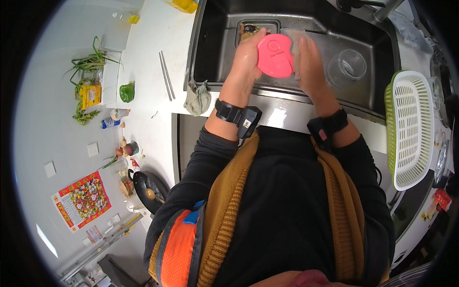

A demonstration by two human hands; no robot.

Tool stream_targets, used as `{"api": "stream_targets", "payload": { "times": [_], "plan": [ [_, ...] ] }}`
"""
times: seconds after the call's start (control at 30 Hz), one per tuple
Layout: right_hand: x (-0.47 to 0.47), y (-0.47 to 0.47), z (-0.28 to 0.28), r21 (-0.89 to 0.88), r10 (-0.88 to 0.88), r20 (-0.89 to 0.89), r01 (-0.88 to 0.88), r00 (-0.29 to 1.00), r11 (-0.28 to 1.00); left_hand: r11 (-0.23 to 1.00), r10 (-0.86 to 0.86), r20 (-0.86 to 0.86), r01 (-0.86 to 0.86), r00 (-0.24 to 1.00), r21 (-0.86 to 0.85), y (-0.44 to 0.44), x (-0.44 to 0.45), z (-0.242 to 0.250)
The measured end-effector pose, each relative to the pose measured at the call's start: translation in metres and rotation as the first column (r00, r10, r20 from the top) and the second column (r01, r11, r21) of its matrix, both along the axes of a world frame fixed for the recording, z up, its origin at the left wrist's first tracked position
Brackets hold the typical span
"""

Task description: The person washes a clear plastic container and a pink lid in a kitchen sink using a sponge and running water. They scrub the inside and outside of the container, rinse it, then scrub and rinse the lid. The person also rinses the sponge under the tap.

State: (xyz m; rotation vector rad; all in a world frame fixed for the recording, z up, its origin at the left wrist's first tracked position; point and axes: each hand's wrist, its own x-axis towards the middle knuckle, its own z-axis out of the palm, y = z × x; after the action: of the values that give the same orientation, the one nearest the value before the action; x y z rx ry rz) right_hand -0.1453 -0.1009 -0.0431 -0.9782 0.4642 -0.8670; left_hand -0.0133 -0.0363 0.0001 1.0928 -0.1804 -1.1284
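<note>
My left hand (246,53) grips the left edge of a pink plastic lid-like piece (275,57), held up above the near side of a dark metal sink (304,21). Raised round and rectangular shapes mark the face turned toward me. My right hand (312,64) holds a thin pale cloth (297,39) at the right edge of the pink piece; its fingers partly hide the cloth. Beyond my left hand, a strainer basket (279,27) with food scraps is set in the sink. To the right, a clear round container (353,64) stands on the sink floor.
A grey-green rag (198,99) hangs over the counter's edge left of the sink. Metal chopsticks (166,76) and a green pepper (127,92) lie farther left. On the right, a white colander in a green basin (412,131) leans beside the sink. A black wok (148,192) is at lower left.
</note>
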Motion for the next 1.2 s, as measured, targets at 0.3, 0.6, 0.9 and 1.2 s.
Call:
{"api": "stream_targets", "payload": {
  "times": [0.3, 0.6, 0.9, 1.2],
  "plan": [
    [0.008, -0.051, 0.005, -0.636, -0.133, -0.567, -0.329, 0.813, 0.698, 0.999, -0.025, 0.047, 0.023, 0.999, 0.038, -0.005, -0.030, 0.000],
    [0.015, 0.005, 0.001, 0.001, -0.131, -0.105, 0.132, 0.986, 0.991, 0.966, 0.195, -0.076, -0.205, 0.978, -0.157, -0.007, -0.007, -0.013],
    [0.011, -0.055, 0.027, -0.490, 0.088, -0.593, -0.446, 0.800, 0.749, 0.992, 0.108, 0.008, -0.107, 0.994, -0.069, -0.004, -0.027, -0.016],
    [0.035, 0.021, 0.007, 0.441, -0.151, 0.096, 0.094, 0.984, 0.893, 0.885, 0.367, -0.124, -0.387, 0.922, -0.260, -0.012, -0.020, 0.001]
  ]
}}
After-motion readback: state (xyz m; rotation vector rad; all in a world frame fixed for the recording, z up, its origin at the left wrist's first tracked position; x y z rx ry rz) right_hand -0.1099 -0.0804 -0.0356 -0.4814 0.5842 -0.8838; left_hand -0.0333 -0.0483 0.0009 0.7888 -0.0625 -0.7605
